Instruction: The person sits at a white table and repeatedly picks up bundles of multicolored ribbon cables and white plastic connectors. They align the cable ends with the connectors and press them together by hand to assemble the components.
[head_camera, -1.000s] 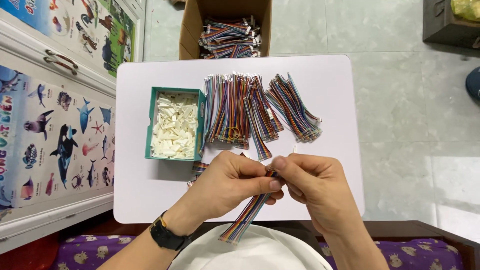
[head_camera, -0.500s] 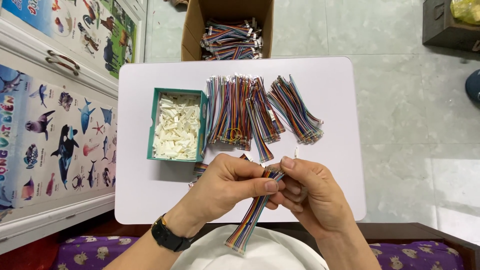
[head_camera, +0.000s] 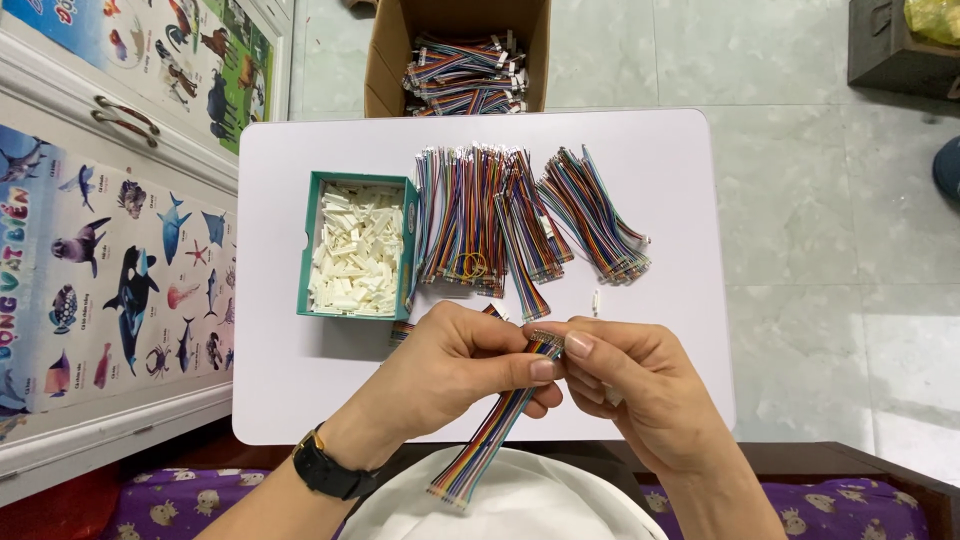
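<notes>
Left hand: the left hand (head_camera: 455, 365) sits over the near edge of the table, fingers curled, thumb and forefinger pressed together on the upper part of a rainbow ribbon cable (head_camera: 490, 430)
Right hand: the right hand (head_camera: 635, 385) meets the left at the cable's top end, thumb and fingers pinching there; a small white piece seems to sit between its fingers, though it is too hidden to be sure
Cable: held between both hands, its top end at the fingertips, the rest hanging down and to the left, with the loose lower end over a white round bowl (head_camera: 520, 510)
Wrist: a black watch (head_camera: 325, 468) on the left wrist
Table: a white table (head_camera: 290, 390) with rounded corners, both hands above its near edge
Box: a green box (head_camera: 305, 245) full of small white plastic connectors (head_camera: 357, 250), on the left part of the table
Bundles: cable bundles (head_camera: 480, 215) lie just right of the box, one looped with a yellow rubber band; a further fanned bundle (head_camera: 595, 210) lies to their right
Loose part: one small white connector (head_camera: 597, 300) lies alone on the table, near the fanned bundle
Carton: a cardboard carton (head_camera: 385, 60) beyond the far edge of the table, holding more cables
Floor: pale tiled floor (head_camera: 830, 260) to the right
</notes>
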